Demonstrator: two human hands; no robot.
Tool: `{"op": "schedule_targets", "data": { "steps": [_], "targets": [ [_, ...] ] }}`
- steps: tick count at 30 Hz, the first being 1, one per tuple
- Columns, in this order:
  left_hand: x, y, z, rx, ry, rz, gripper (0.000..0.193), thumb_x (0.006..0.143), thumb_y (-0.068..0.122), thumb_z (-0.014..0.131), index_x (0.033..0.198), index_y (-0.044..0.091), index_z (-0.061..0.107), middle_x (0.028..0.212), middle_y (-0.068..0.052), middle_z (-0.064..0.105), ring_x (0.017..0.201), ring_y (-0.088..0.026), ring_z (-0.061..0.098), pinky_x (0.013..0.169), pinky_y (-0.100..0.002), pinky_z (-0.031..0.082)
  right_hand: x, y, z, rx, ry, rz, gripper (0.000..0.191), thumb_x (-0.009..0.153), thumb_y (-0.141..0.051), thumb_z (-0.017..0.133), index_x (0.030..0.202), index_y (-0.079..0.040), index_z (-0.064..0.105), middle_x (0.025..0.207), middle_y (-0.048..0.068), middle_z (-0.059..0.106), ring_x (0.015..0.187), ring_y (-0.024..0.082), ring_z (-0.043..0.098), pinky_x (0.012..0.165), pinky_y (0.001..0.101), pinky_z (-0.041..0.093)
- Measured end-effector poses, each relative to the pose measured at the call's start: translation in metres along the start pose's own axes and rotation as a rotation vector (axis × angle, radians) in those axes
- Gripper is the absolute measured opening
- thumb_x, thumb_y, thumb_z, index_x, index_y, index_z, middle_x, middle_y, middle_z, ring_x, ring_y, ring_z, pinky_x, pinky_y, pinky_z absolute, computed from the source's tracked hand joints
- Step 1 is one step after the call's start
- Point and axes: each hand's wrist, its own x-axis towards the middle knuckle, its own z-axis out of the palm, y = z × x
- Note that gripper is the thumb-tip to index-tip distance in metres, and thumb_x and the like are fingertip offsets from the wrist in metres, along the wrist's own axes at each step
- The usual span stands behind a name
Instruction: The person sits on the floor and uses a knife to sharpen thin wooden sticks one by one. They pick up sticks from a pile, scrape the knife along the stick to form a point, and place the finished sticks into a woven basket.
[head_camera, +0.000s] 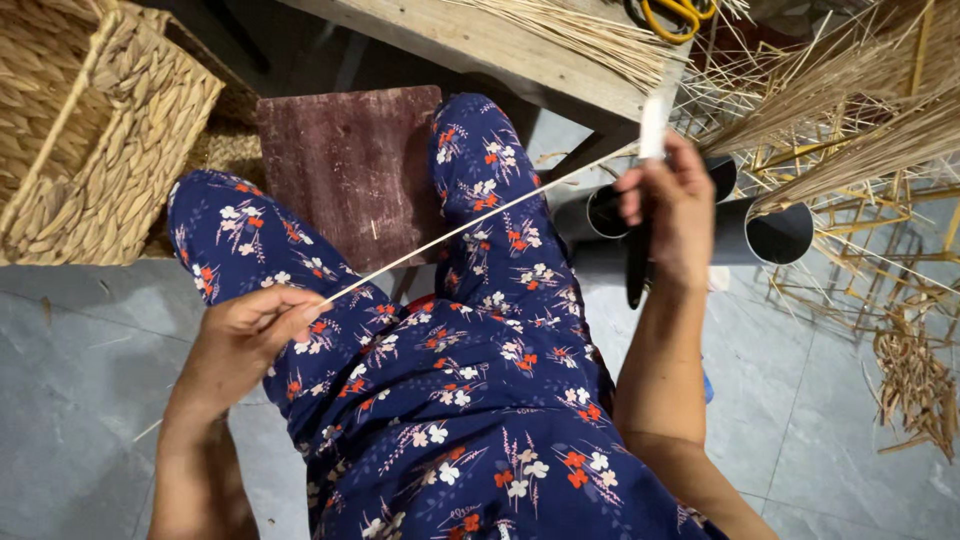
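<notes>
My left hand pinches one end of a long thin pale reed strip over my left thigh. The strip runs up and to the right to my right hand. That hand grips a knife with a black handle pointing down and a pale blade sticking up, and the blade meets the strip near the fingers. Both hands are above my lap, which is covered by dark blue trousers with a flower print.
A woven straw basket stands at the upper left. A wooden bench carries a bundle of reeds and yellow-handled scissors. Dark tubes, bamboo frames and reed scraps lie on the grey tiled floor at right.
</notes>
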Motion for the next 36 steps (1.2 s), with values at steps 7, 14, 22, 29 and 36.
{"op": "schedule_targets", "data": {
  "steps": [7, 14, 22, 29, 36],
  "targets": [
    [-0.004, 0.010, 0.002, -0.073, 0.162, 0.122, 0.017, 0.097, 0.010, 0.069, 0.110, 0.002, 0.074, 0.084, 0.000, 0.071, 0.071, -0.004, 0.060, 0.062, -0.019, 0.047, -0.015, -0.021, -0.003, 0.180, -0.039, -0.095, 0.021, 0.121, -0.010, 0.055, 0.139, 0.000, 0.050, 0.077, 0.012, 0.064, 0.059, 0.014, 0.057, 0.051, 0.0243, 0.045],
    [0.037, 0.037, 0.055, -0.288, 0.110, 0.248, 0.012, 0.101, 0.009, 0.067, 0.110, 0.002, 0.072, 0.087, 0.002, 0.070, 0.075, -0.003, 0.061, 0.068, -0.019, 0.050, -0.061, -0.021, 0.118, 0.003, -0.563, 0.274, 0.050, 0.105, -0.015, 0.055, 0.151, -0.009, 0.036, 0.081, 0.015, 0.072, 0.055, 0.019, 0.069, 0.047, 0.0281, 0.055],
    [0.038, 0.053, 0.068, -0.197, 0.078, 0.235, 0.013, 0.099, 0.012, 0.068, 0.107, 0.002, 0.073, 0.079, 0.003, 0.069, 0.070, -0.003, 0.061, 0.062, -0.019, 0.051, -0.068, -0.013, 0.151, 0.053, -0.681, 0.374, 0.042, 0.106, -0.011, 0.055, 0.146, -0.008, 0.042, 0.085, 0.013, 0.071, 0.061, 0.017, 0.068, 0.048, 0.0251, 0.052],
    [0.032, 0.054, 0.065, -0.155, 0.075, 0.236, 0.014, 0.099, 0.013, 0.069, 0.108, 0.003, 0.074, 0.078, 0.002, 0.070, 0.069, -0.002, 0.061, 0.061, -0.019, 0.051, -0.065, -0.006, 0.135, 0.082, -0.594, 0.344, 0.038, 0.104, -0.010, 0.057, 0.142, -0.007, 0.049, 0.085, 0.013, 0.070, 0.059, 0.017, 0.067, 0.046, 0.0240, 0.049],
    [0.025, 0.051, 0.057, -0.156, 0.066, 0.221, 0.014, 0.098, 0.012, 0.069, 0.108, 0.003, 0.074, 0.080, 0.002, 0.073, 0.070, -0.002, 0.064, 0.063, -0.018, 0.054, -0.055, -0.014, 0.114, 0.102, -0.489, 0.287, 0.038, 0.103, -0.006, 0.059, 0.139, -0.002, 0.051, 0.084, 0.015, 0.070, 0.057, 0.018, 0.066, 0.045, 0.0252, 0.049]
  ]
}}
